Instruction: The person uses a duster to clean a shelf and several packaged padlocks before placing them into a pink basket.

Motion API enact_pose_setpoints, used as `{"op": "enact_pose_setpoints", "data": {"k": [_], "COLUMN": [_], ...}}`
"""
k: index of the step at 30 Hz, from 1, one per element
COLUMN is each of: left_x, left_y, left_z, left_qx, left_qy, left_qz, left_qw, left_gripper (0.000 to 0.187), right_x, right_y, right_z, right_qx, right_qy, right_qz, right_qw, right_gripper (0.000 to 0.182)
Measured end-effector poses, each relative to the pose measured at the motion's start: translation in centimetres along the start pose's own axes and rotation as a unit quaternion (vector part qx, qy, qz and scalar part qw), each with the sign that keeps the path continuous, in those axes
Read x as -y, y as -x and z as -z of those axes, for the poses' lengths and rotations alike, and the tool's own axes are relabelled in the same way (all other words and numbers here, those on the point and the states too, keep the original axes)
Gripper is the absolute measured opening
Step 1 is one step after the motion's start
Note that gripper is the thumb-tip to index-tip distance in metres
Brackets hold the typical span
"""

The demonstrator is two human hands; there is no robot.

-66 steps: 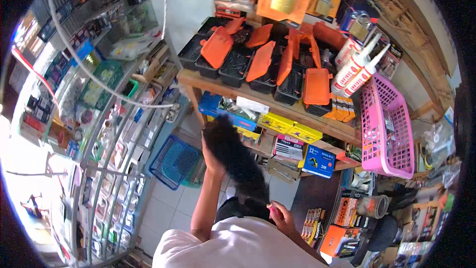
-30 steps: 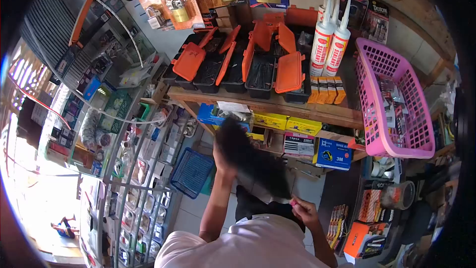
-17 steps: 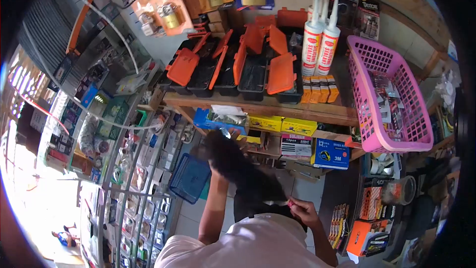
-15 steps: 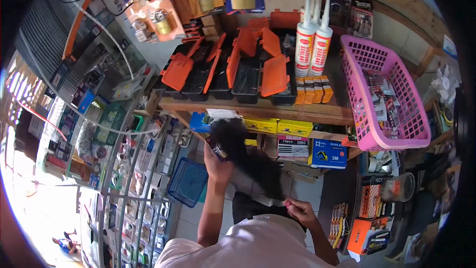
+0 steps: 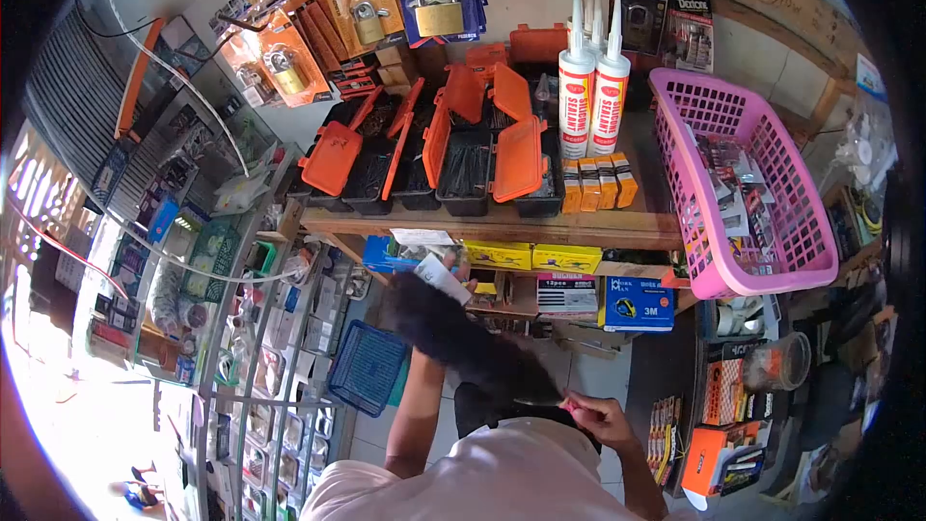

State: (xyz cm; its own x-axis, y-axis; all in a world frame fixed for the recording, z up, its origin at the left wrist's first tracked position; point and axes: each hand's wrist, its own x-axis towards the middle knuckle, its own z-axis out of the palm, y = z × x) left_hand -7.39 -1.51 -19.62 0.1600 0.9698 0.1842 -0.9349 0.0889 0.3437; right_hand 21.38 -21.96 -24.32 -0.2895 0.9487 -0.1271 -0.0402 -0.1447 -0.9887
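My right hand [image 5: 595,415] is closed round the pink handle of a black feather duster [image 5: 473,338]. The duster slants up and left in front of me, its fluffy end blurred by motion. Behind that end, my left hand [image 5: 470,286] is mostly hidden, with only fingertips showing. It grips a small packet [image 5: 443,279] with a whitish face, just below the front edge of the wooden shelf [image 5: 617,229]. What is inside the packet I cannot make out.
Black boxes with orange lids [image 5: 519,158], silicone sealant tubes [image 5: 608,101] and a pink basket [image 5: 714,260] stand on the shelf. Carded padlocks [image 5: 439,14] hang above. Below are a blue basket [image 5: 367,367] and a blue box [image 5: 637,304]. Glass shelving [image 5: 260,396] lines the left.
The duster's fluffy end has swept left and down, now covering most of my left hand. The packet has turned to show its whitish face. My right hand has shifted slightly right.
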Motion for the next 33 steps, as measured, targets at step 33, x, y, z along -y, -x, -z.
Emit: {"op": "enact_pose_setpoints", "data": {"k": [33], "left_x": [3.5], "left_y": [-2.4], "left_z": [-0.8], "left_qx": [-0.106], "left_qy": [-0.148], "left_qz": [-0.038], "left_qw": [0.983], "left_gripper": [0.058], "right_x": [-0.2], "right_y": [1.0], "right_z": [0.2], "right_qx": [-0.036], "right_qy": [-0.071], "right_qz": [-0.015], "right_qw": [0.997], "right_gripper": [0.035]}}
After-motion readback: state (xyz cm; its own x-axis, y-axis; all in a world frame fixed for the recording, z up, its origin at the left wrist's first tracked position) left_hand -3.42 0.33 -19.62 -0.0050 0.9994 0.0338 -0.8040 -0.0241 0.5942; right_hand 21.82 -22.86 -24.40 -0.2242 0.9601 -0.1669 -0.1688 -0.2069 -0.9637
